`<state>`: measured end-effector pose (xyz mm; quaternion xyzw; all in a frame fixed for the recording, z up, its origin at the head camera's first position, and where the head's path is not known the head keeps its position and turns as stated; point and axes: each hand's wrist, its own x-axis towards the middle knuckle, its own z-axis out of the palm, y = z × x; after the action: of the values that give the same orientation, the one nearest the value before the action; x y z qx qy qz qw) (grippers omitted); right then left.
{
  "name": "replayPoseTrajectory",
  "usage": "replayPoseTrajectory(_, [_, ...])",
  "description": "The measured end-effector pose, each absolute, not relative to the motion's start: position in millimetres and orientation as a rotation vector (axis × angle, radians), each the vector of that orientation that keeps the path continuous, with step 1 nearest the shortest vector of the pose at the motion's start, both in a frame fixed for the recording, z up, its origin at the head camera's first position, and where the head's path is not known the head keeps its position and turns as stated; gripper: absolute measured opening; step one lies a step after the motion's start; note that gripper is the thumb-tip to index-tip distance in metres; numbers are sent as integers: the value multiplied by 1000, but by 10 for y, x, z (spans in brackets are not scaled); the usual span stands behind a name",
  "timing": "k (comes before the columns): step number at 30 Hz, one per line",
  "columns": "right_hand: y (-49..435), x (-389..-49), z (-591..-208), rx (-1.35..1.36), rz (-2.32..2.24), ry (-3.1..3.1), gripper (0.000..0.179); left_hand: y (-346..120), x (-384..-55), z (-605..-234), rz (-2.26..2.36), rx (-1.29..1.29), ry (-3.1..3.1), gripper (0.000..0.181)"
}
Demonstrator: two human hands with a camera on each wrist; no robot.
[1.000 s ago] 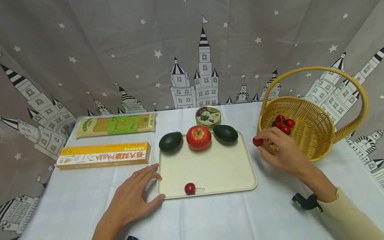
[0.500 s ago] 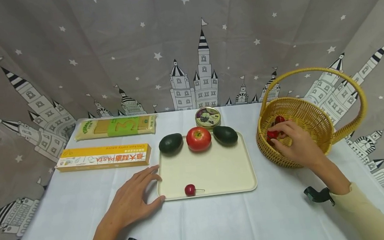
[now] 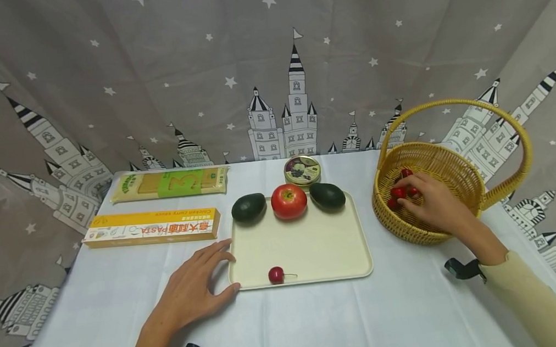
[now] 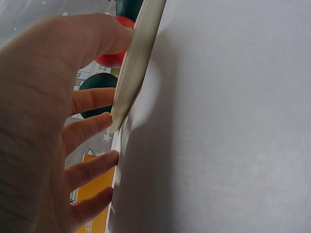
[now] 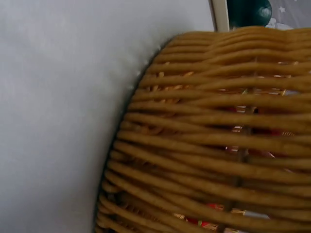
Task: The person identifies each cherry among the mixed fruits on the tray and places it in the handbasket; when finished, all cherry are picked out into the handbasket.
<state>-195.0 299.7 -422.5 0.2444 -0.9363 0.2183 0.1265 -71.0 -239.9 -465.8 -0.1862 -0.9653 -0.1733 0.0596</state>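
Note:
My left hand point(image 3: 194, 288) lies beside the cream tray point(image 3: 299, 249), fingers spread, thumb and fingertips right at its left rim. In the left wrist view the thumb overlaps the edge of the tray point(image 4: 138, 63). Inside the yellow wicker basket point(image 3: 402, 229), my right hand point(image 3: 431, 201) pinches a red cherry point(image 3: 399, 192) between thumb and fingertips. More cherries point(image 3: 406, 173) lie close about the fingers, partly covered by the hand. The woven side of the basket point(image 5: 209, 131) fills the right wrist view and hides the right hand there.
On the tray are a single stemmed cherry point(image 3: 276, 275), a tomato point(image 3: 288, 201) and two dark green avocados point(image 3: 248, 207). A round tin point(image 3: 302, 169) stands behind. Pasta box point(image 3: 151, 227) and noodle pack point(image 3: 169, 183) lie back left. The basket's tall handle point(image 3: 526, 146) arches overhead.
My right hand has carried a cherry from outside the basket's left rim over and down among the cherries inside. The left hand stays at the tray.

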Motion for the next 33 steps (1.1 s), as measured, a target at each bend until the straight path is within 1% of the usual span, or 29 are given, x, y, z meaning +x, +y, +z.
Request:
replayPoseTrajectory(9, [3040,-2006,-4245,692,637,-2821,34,-2401,-684,-4662,-520,-561,-2933,49])
replayPoseTrajectory(23, [3118,-2043,-4218,607,604,-2922,34,-2391,-790,-4619,-517,-624,-2899,49])
replayPoseTrajectory(33, [3077,-2085,-4239,595,597,-2990,33,-2425,-724,-4640,-527,-617,-2903,49])
